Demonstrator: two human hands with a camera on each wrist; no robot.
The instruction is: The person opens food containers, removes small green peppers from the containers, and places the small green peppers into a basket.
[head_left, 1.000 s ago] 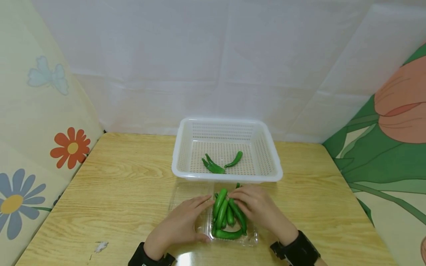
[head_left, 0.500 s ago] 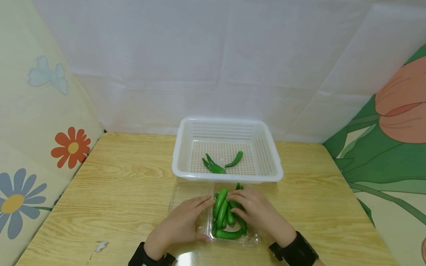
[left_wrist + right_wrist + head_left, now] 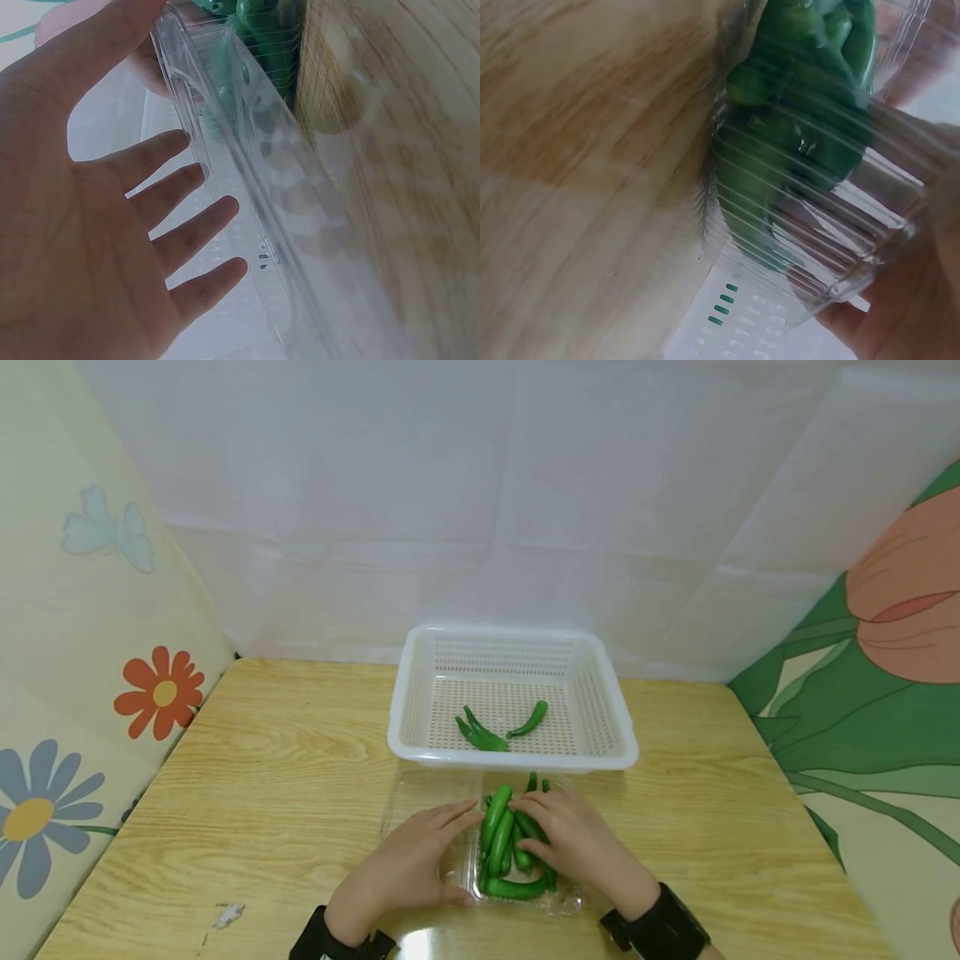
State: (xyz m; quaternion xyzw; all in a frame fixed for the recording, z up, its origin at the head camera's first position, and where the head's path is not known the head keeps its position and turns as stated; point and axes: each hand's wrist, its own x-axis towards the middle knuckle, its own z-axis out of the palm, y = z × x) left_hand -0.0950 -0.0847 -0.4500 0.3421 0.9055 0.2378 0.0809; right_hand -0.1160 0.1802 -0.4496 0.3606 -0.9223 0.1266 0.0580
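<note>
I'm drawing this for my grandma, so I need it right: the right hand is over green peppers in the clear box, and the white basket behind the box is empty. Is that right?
Not quite: the white basket isn't empty. The head view shows a few loose peppers lying in it, green too. The rest of your picture is right.

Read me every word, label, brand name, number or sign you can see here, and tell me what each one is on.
None: no readable text in any view.
Clear plastic clamshell box, green chili peppers and white basket: no lettering visible.
Black wristbands: any marking is too small to read.
Side backdrops: pictures only, such as the red-orange flower.
</note>
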